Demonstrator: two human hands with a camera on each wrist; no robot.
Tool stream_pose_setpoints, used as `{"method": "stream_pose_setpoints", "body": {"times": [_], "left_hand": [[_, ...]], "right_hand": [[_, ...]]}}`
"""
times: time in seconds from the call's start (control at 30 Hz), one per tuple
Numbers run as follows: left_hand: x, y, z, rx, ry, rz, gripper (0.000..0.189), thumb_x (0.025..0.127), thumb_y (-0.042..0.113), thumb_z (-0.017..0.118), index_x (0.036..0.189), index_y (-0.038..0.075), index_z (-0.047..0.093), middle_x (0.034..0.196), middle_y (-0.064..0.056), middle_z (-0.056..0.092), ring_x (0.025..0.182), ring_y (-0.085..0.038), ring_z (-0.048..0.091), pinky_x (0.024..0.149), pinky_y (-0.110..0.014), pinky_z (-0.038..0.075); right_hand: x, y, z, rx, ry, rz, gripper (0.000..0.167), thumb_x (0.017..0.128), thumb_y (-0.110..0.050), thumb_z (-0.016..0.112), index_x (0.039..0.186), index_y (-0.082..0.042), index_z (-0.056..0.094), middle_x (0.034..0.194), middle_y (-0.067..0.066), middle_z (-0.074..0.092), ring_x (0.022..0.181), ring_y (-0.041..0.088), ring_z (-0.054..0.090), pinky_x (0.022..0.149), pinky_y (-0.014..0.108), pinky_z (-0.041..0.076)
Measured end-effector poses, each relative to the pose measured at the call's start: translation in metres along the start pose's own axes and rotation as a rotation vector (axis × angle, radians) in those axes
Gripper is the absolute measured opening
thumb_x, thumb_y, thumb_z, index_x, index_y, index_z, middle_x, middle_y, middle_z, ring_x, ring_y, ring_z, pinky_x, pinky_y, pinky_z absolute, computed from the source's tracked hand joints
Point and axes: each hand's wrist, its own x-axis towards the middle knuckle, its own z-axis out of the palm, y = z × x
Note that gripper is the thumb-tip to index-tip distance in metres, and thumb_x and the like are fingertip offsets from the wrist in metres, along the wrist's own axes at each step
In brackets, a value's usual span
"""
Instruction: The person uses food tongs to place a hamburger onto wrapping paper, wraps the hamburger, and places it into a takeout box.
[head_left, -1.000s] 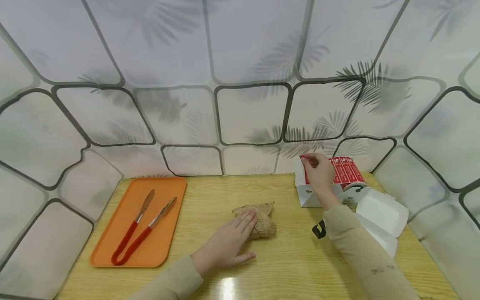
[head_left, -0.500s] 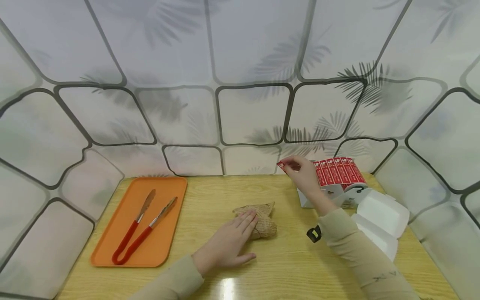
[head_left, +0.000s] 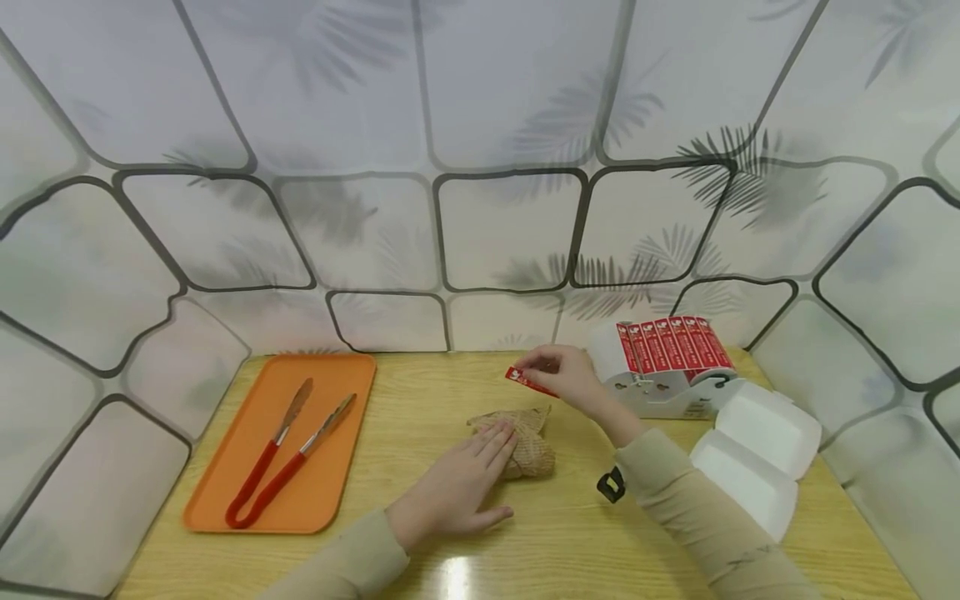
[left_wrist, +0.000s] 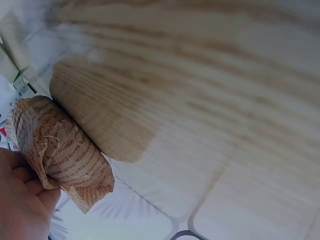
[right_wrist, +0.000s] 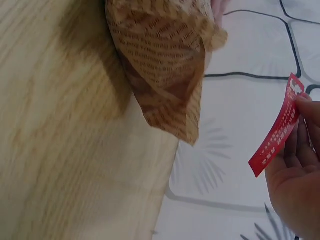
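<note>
A small parcel (head_left: 534, 454) wrapped in brown printed paper sits on the wooden table, its folded corner pointing away. My left hand (head_left: 450, 492) lies over its near left side with straight fingers; the left wrist view has the fingers against the wrapped paper (left_wrist: 75, 155). Just beyond the parcel, my right hand (head_left: 570, 382) pinches a narrow red sticker (head_left: 529, 382) with white print by one end. In the right wrist view the sticker (right_wrist: 276, 134) hangs slightly bowed from thumb and finger, apart from the paper. What the paper encloses is hidden.
At the back right stands a white label dispenser (head_left: 611, 350) with a strip of red stickers (head_left: 671, 343) over its top. A white foam clamshell box (head_left: 750, 479) lies open in front of it. On the left, an orange tray (head_left: 315, 500) bears red-handled tongs (head_left: 273, 483).
My right hand has pulled one red sticker off the strip at the dispenser and brought it left and nearer, beside the parcel. The left hand has stayed on the parcel.
</note>
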Motion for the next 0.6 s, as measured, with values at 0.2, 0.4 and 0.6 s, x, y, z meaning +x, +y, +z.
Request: {"method": "stream_pose_setpoints", "body": {"times": [0.2, 0.4, 0.6], "left_hand": [[0.0, 0.0, -0.001, 0.029, 0.015, 0.011, 0.093, 0.104, 0.064, 0.052, 0.165, -0.002, 0.03, 0.173, -0.02, 0.029, 0.162, -0.031, 0.031, 0.134, -0.038, 0.03], [-0.001, 0.001, -0.002, 0.038, 0.002, 0.011, 0.093, 0.104, 0.065, 0.051, 0.165, -0.002, 0.031, 0.174, -0.019, 0.029, 0.162, -0.03, 0.031, 0.134, -0.037, 0.028], [-0.001, 0.0, -0.003, 0.044, 0.004, 0.009, 0.093, 0.103, 0.065, 0.052, 0.165, -0.001, 0.031, 0.174, -0.019, 0.03, 0.162, -0.03, 0.032, 0.134, -0.037, 0.028]], "right_hand": [[0.003, 0.002, 0.018, 0.014, -0.084, 0.007, 0.017, 0.099, -0.007, 0.073, 0.114, -0.001, 0.079, 0.112, 0.018, 0.08, 0.093, 0.011, 0.074, 0.082, 0.022, 0.063], [0.007, 0.003, 0.032, 0.008, -0.163, 0.023, 0.017, 0.099, -0.009, 0.075, 0.113, -0.004, 0.081, 0.114, 0.015, 0.08, 0.095, 0.009, 0.072, 0.084, 0.023, 0.061], [0.01, 0.003, 0.041, -0.01, -0.213, 0.019, 0.016, 0.098, -0.009, 0.075, 0.11, -0.002, 0.082, 0.112, 0.016, 0.081, 0.092, 0.007, 0.071, 0.083, 0.024, 0.06]]}}
